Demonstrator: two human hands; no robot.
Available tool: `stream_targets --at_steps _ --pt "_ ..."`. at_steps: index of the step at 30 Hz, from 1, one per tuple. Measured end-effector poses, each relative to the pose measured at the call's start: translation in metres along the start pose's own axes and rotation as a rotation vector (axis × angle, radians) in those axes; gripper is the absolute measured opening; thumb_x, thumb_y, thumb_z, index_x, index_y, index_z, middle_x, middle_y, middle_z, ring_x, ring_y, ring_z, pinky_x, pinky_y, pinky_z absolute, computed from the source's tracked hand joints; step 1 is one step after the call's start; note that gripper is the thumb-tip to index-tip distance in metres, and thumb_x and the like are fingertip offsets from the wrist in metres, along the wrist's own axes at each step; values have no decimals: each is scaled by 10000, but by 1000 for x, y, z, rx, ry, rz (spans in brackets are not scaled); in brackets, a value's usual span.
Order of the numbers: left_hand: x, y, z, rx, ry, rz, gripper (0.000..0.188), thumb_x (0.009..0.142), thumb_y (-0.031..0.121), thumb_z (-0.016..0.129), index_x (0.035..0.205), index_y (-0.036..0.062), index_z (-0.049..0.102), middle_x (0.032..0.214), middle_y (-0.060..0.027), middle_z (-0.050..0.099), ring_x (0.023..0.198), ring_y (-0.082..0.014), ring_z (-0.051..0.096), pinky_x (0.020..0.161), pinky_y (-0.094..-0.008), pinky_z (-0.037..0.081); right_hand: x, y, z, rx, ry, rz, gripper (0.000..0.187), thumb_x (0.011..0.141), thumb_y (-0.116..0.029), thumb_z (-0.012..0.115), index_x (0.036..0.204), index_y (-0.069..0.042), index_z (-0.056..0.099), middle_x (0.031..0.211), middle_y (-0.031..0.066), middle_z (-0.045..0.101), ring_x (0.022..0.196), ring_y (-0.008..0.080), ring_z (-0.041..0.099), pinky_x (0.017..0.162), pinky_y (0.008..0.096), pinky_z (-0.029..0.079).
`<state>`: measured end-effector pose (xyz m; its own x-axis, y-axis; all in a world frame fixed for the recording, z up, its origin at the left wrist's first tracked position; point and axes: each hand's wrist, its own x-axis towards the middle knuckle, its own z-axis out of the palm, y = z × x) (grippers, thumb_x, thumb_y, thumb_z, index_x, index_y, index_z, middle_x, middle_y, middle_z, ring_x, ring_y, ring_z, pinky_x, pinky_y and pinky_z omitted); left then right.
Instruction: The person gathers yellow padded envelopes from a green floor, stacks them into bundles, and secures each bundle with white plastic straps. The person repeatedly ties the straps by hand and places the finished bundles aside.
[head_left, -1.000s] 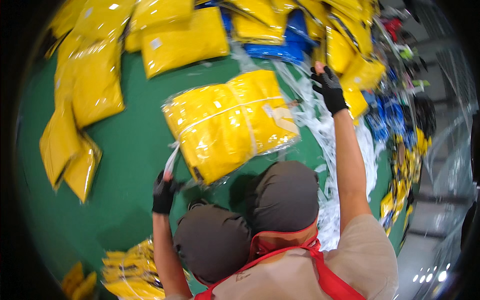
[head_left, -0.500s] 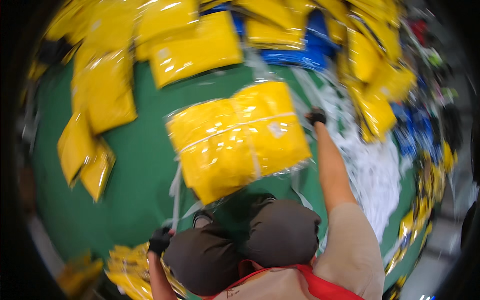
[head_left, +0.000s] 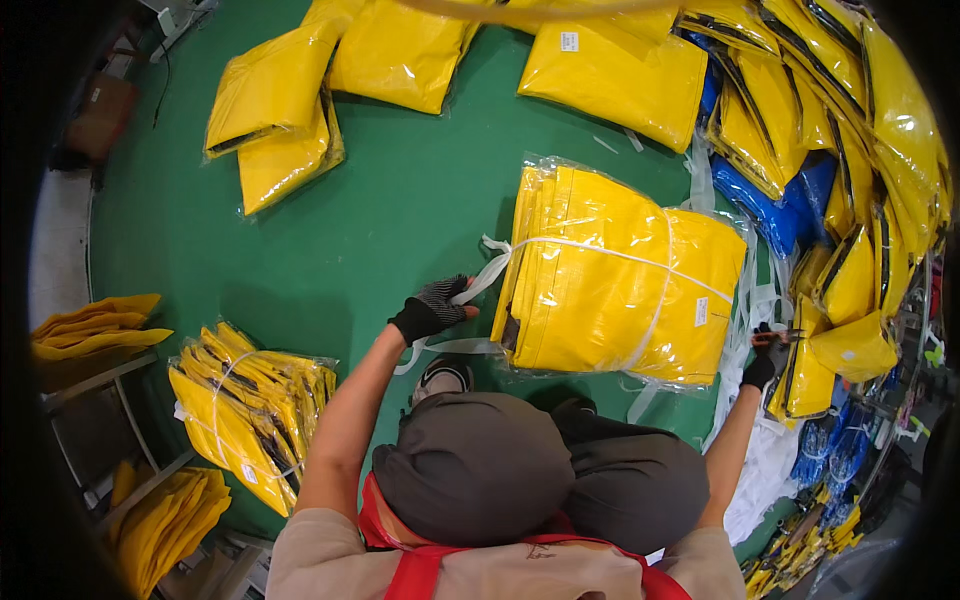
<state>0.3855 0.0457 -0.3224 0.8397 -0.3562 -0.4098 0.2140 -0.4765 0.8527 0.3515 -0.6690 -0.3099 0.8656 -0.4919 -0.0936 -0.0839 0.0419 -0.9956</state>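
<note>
In front of my knees lies a bundle of yellow folded plastic-wrapped packs [head_left: 600, 275], tied crosswise with white strap. The strap's loose tail [head_left: 488, 280] comes off a knot on the bundle's left edge. My left hand [head_left: 435, 308], in a dark fingerless glove, is closed on that tail. To the right of the bundle my right hand [head_left: 765, 360], gloved likewise, is closed around a small reddish-brown tool [head_left: 782, 334]. Its exact kind is hard to see. That hand is next to white straps and yellow packs.
A second tied yellow bundle [head_left: 250, 410] lies on the green floor [head_left: 400, 190] at left. Yellow packs [head_left: 615, 75] spread along the far side and pile up at right, with blue packs [head_left: 760, 205] among them. White loose straps [head_left: 750, 480] heap at right. A metal rack [head_left: 130, 430] stands left.
My left hand has come forward from beside my knee to the bundle's left edge. The whole view has turned, so the bundle appears further right. My right hand is now near the yellow packs.
</note>
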Motion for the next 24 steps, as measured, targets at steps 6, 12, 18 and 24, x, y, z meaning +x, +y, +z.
stream_targets --at_steps 6,12,18,24 --pt "-48 -5 -63 -614 -115 -188 424 823 437 577 1023 63 590 724 27 539 538 -57 439 476 -200 346 -110 -203 299 -271 13 -178 190 883 -266 528 910 -78 513 577 16 481 438 107 449 422 234 370" --pt "-45 26 -101 -154 153 -78 400 832 392 576 762 -2 584 615 12 490 584 -78 429 544 -236 365 -199 -173 490 -238 -1053 767 448 906 -501 385 831 -95 560 544 -32 370 422 77 322 410 221 250" --pt "-53 36 -111 -265 340 26 331 805 297 625 779 -29 574 629 -29 523 632 -91 458 596 -260 402 -234 -107 521 -85 -965 1069 460 867 -543 432 805 -93 501 496 17 346 385 135 336 386 260 258" --pt "-58 33 -104 -334 307 12 326 809 293 621 789 -30 577 626 -41 525 633 -93 465 595 -264 405 -246 -91 525 -29 -767 1126 451 867 -540 431 809 -99 503 505 25 363 381 152 347 373 283 270"
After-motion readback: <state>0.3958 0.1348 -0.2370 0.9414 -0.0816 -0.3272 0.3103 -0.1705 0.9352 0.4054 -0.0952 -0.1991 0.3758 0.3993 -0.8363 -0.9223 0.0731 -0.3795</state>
